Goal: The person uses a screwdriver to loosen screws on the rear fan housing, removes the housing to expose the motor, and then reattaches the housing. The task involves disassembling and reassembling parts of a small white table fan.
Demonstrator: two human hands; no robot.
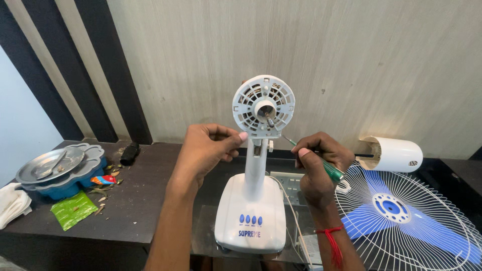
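- My left hand (206, 150) pinches the lower left edge of the white round motor mount (263, 106), at frame centre atop the fan stand (251, 211).
- My right hand (319, 163) is closed around a green-handled screwdriver (329, 168), tip angled up towards the mount.
- A wire grille (406, 216) over blue blades lies at lower right.

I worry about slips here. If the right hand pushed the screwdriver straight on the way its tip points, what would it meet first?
Most likely the white motor mount: the right hand aims the green-handled screwdriver up-left at its lower edge, just above the fan stand. The left hand grips that same edge, so depth permitting, its fingertips sit close by.
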